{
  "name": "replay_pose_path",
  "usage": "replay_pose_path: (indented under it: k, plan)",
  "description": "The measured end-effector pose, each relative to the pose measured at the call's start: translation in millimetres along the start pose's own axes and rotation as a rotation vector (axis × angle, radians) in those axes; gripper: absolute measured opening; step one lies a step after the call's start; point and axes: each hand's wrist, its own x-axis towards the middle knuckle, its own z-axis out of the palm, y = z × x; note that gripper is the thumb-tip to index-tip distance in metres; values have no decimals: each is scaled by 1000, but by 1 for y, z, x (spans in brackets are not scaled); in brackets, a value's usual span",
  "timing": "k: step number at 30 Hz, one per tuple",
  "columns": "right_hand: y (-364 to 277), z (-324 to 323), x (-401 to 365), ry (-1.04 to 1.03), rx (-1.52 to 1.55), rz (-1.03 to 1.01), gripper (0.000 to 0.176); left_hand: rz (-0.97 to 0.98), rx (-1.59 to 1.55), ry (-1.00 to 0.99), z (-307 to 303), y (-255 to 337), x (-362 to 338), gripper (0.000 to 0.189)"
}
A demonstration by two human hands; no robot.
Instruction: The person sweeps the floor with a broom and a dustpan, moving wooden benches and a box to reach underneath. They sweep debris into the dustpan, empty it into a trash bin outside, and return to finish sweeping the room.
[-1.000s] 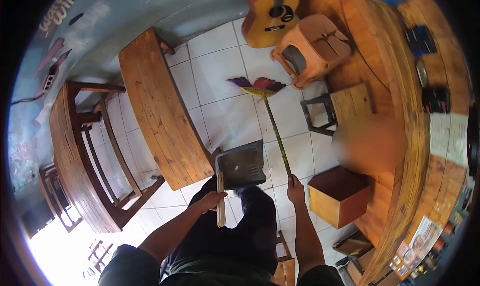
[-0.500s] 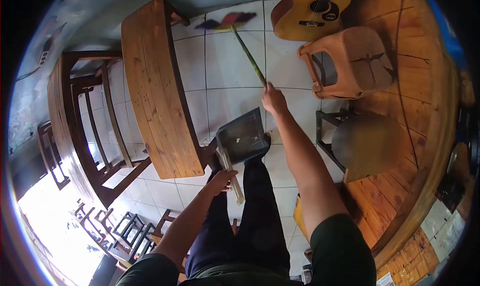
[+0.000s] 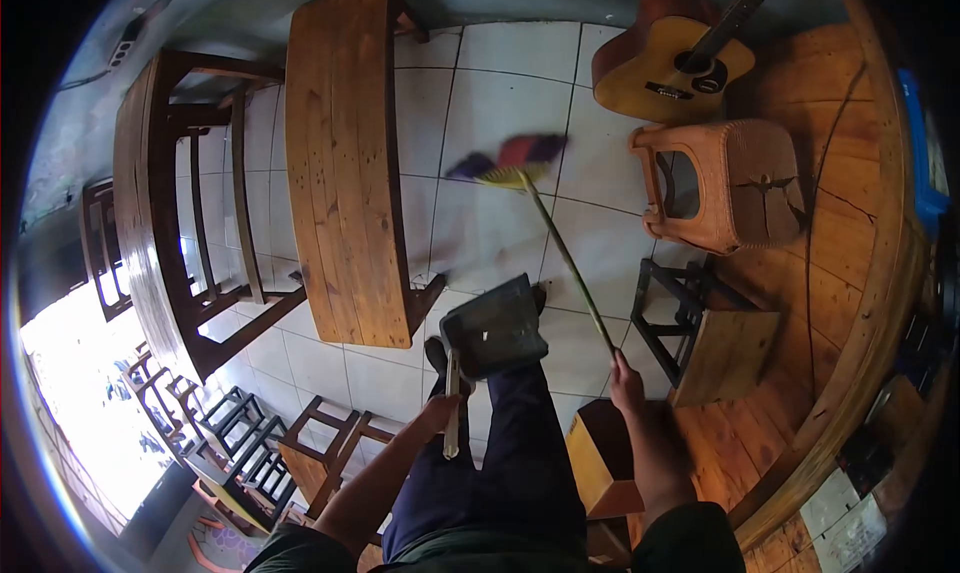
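Observation:
My left hand (image 3: pixel 440 413) is wrapped round the pale handle of a dark dustpan (image 3: pixel 492 325), which is held in front of my legs. A small light scrap lies in its pan. My right hand (image 3: pixel 626 383) grips the end of the long green stick of a broom (image 3: pixel 570 258). The broom's purple, red and yellow head, slightly blurred, is over the white tiled floor (image 3: pixel 490 93) beyond the dustpan. A gap of floor separates the broom head from the dustpan.
A wooden bench (image 3: pixel 350 173) stands left of the dustpan, beside a wooden table (image 3: pixel 150 203). To the right are a guitar (image 3: pixel 670 63), a cracked orange plastic stool (image 3: pixel 765 178) and a black-legged wooden stool (image 3: pixel 725 353). A raised plank platform (image 3: pixel 840 173) borders the right side.
My right hand has drawn back toward my body, bringing the broom head nearer the dustpan. My left hand still holds the dustpan. The whole view has shifted.

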Motion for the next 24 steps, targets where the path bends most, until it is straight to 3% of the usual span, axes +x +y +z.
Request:
replay_pose_path:
  k: [2, 6, 9, 11, 13, 15, 16, 17, 20, 21, 22, 24]
  plan:
    - [-45, 21, 56, -8, 16, -32, 35, -59, 76, 43, -2, 2, -2, 30]
    - [-194, 52, 198, -58, 42, -197, 39, -47, 55, 60, -6, -5, -3, 30]
    - [-301, 52, 277, 6, -51, -282, 25, 62, 60, 115, -6, -11, 7, 33]
    - [-326, 54, 313, 47, -146, -282, 22, 118, 142, 149, -11, -13, 10, 33]
    - [-296, 42, 321, 12, -127, -347, 21, 123, 97, 118, -15, -14, 12, 31]
    - [-204, 25, 278, 48, -170, -376, 25, 150, 34, 54, -17, -20, 22, 28]
    - [-131, 17, 246, 89, -249, -429, 35, 164, 23, 36, -18, -20, 21, 28]
    - [-83, -13, 198, -105, -359, -276, 44, 157, -12, 26, -17, -21, 19, 28]
    - [40, -81, 70, -114, -497, -215, 37, 221, 34, 29, -23, -39, 30, 28]
    - [27, -104, 33, -142, -340, -54, 34, 169, 1, -28, -24, -37, 29, 28]
    - [19, -116, 10, -100, -172, -85, 32, 109, -24, -91, -22, -36, 27, 28]
    - [11, -110, -14, -86, -122, 51, 31, 86, -107, -93, -21, -21, 14, 31]
